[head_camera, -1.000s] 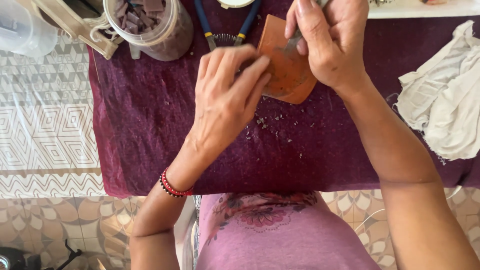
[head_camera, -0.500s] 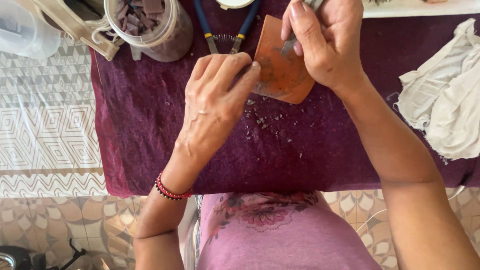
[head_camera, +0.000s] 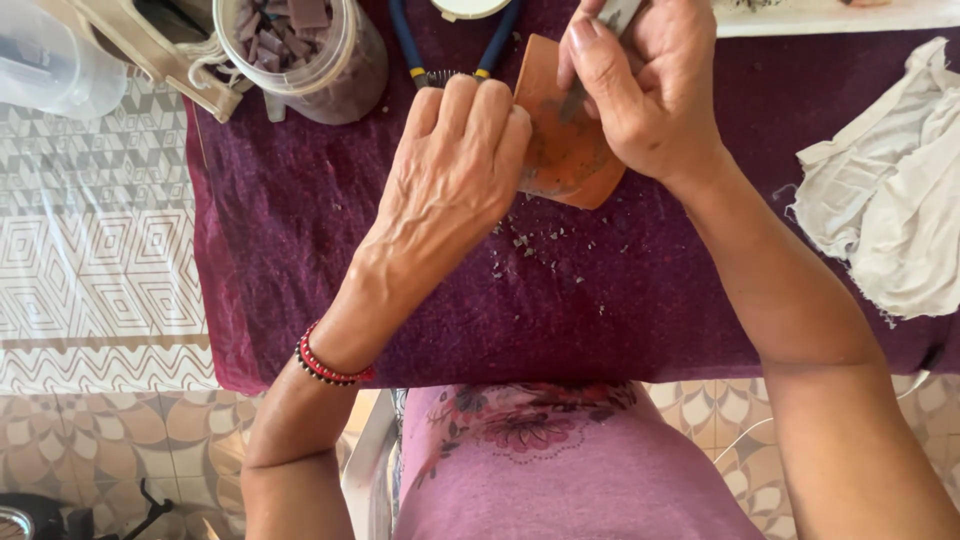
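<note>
Since a second ago, my left hand (head_camera: 455, 165) slides right and grips the terracotta shard (head_camera: 560, 150) above the purple cloth (head_camera: 300, 250). My right hand (head_camera: 640, 90) is closed around a small scraping tool (head_camera: 575, 100). Chips (head_camera: 520, 245) have fallen; dirt remains.

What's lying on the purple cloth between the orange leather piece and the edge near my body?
In the head view, small dark scraps lie scattered on the purple cloth just below the leather piece; beyond them the cloth is bare.
</note>
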